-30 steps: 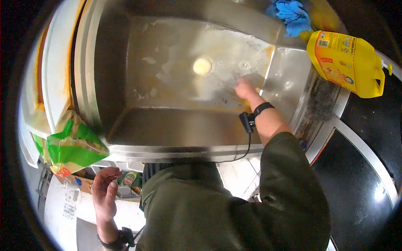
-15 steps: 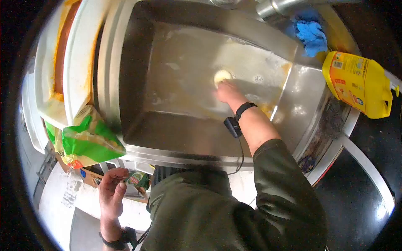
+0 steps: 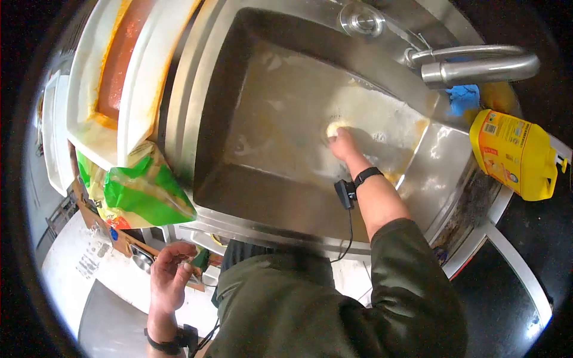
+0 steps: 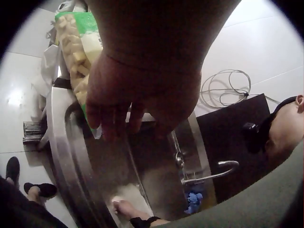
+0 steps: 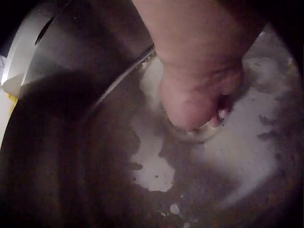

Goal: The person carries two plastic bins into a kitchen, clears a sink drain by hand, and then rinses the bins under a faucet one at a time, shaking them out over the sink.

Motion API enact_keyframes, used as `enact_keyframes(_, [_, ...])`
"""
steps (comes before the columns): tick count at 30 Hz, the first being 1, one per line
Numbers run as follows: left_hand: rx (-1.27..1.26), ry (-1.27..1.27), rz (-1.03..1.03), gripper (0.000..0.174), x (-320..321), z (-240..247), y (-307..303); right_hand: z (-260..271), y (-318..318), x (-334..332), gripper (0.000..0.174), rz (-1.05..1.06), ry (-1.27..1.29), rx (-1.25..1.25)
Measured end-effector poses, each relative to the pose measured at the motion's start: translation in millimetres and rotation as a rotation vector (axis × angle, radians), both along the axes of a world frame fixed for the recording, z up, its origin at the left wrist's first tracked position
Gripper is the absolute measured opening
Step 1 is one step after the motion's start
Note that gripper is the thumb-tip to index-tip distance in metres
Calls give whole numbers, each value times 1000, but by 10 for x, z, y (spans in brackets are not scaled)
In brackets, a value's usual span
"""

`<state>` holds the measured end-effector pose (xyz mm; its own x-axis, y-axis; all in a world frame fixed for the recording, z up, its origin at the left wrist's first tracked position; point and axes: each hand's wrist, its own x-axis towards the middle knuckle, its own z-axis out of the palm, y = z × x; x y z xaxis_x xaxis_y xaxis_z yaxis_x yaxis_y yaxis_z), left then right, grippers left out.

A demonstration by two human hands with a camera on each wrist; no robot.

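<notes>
In the head view, my right hand (image 3: 343,144) reaches down into the steel sink (image 3: 286,197). Its fingers grip a round pale-yellow piece (image 3: 334,126) on the wet sink floor. From the right wrist view, the fingers of the right hand (image 5: 202,102) curl downward, their tips mostly hidden, with a faint ring around them. Outside the sink, my left hand (image 3: 170,277) hangs with fingers loosely bent and nothing in it. The left wrist view shows the left hand (image 4: 142,97) from behind, fingers pointing down near a green-and-clear bag (image 4: 76,52) of pale chunks.
A steel faucet (image 3: 471,68) arches over the sink's back right. Beyond it lie a blue cloth (image 3: 464,98) and a yellow jug (image 3: 513,155). White tubs (image 3: 143,77), one with reddish liquid (image 3: 125,59), stand along the left rim. Brownish water marks cover the sink floor.
My right hand has moved left from the sink's right side to the round pale piece and grips it. The head view has shifted, bringing the faucet in. The left hand stays much the same.
</notes>
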<state>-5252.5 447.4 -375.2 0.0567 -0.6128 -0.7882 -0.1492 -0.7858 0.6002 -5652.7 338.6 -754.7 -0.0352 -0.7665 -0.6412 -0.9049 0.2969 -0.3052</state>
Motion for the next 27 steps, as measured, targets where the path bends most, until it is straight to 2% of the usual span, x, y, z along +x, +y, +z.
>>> enact_keyframes(9, [-41, -29, -37, 34, -40, -26, 44, 435, -111, -30, 30, 16, 59, 90])
enact_keyframes(19, [-30, -66, -70, 32, -94, 29, 96, 137, 19, -173, 29, 101, 1, -13])
enact_keyframes(25, [-52, -43, -99, 36, -107, -53, 114, 311, -35, -209, 32, 119, 32, 62])
enact_keyframes(27, [-59, -37, -107, 36, -73, -35, 152, 389, 14, -178, 35, 69, 37, 42])
